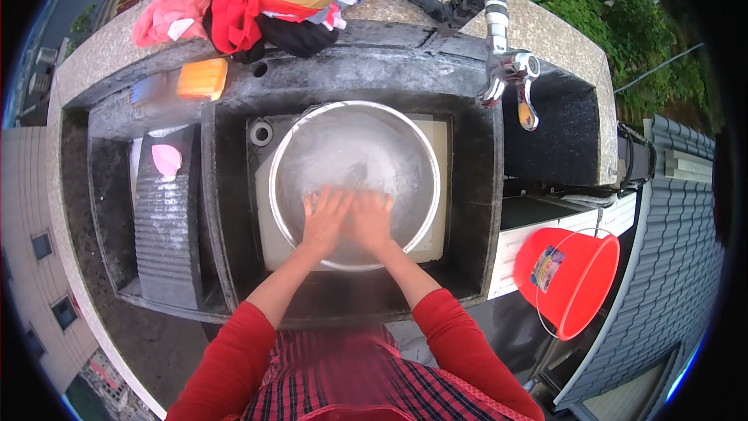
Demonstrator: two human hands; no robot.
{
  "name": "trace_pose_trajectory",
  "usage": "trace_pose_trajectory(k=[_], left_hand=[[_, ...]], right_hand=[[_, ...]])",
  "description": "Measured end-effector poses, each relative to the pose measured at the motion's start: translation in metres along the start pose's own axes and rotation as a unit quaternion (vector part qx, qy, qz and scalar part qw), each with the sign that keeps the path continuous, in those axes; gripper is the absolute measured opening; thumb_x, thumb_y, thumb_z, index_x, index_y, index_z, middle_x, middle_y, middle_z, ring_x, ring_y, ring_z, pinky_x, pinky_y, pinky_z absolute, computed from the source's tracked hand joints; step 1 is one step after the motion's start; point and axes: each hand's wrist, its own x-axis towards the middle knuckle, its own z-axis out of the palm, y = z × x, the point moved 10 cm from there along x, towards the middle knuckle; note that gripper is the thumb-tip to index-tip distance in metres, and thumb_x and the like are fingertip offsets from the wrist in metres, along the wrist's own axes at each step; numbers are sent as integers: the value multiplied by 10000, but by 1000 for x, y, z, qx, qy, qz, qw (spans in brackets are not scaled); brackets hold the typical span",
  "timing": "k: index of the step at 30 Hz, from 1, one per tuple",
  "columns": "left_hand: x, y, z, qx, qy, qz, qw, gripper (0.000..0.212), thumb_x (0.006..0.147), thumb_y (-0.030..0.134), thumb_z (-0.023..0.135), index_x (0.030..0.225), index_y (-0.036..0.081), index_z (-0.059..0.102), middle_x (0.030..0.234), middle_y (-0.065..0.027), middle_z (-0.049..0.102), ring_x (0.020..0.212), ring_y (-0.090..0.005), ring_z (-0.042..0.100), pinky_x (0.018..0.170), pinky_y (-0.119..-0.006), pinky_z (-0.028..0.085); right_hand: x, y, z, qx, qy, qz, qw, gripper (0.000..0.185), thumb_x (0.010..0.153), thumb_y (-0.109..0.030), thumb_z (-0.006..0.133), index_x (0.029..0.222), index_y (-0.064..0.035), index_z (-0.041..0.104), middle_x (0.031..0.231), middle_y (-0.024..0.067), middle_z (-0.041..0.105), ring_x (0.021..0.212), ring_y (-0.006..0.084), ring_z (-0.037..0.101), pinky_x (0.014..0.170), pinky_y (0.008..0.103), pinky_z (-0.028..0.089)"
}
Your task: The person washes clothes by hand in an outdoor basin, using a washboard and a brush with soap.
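A round metal basin [409,149] sits in the middle compartment of a dark stone sink [476,204]. Cloudy, pale liquid seems to cover its inside, though the surface is hazy. My left hand [325,219] reaches into the near part of the basin, fingers spread. Beside it, almost touching, my right hand [371,216] points the same way, with blurred fingers and the outermost one apart. I see nothing held in either hand. What lies under the fingers is hidden.
A chrome tap [508,67] overhangs the sink's right side. Left stands a ribbed washboard [166,234] with a pink object [167,159]; an orange block [201,79] rests on the ledge. Clothes [236,6] pile up behind. A red bucket [575,286] is at right.
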Motion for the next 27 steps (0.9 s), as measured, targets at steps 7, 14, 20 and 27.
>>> trace_pose_trajectory(k=[7, 14, 20, 27], left_hand=[[-13, -21, 63, -46, -83, -51, 994, 262, 815, 145, 586, 1069, 114, 646, 1041, -86, 647, 1107, -275, 547, 1050, -593, 253], [-30, -47, -39, -237, 43, -124, 963, 236, 678, -36, 576, 896, 41, 620, 871, -123, 621, 952, -318, 554, 855, -470, 378], [-97, -111, -198, -356, 147, -179, 906, 276, 760, -51, 618, 1025, 16, 650, 974, -128, 653, 946, -286, 607, 848, -361, 472], [-260, -252, -270, -204, 262, -364, 870, 232, 761, 8, 694, 990, -10, 661, 914, -91, 672, 919, -202, 635, 846, -310, 464]], right_hand=[[-5, -9, 55, 88, -152, 63, 983, 406, 781, -232, 662, 1168, -112, 632, 1155, 121, 591, 1092, 315, 530, 987, 490, 380], [0, 3, -1, 398, -99, -14, 912, 426, 701, -65, 780, 1101, -70, 634, 1156, 128, 582, 1106, 264, 546, 924, 346, 437], [-14, 103, 44, 426, -26, 211, 879, 246, 883, -225, 677, 990, -4, 672, 1096, 103, 626, 963, 218, 592, 774, 342, 475], [-23, -18, 96, 787, -128, 476, 371, 391, 951, -306, 540, 1157, 20, 611, 1029, 136, 670, 937, 272, 633, 852, 419, 499]])
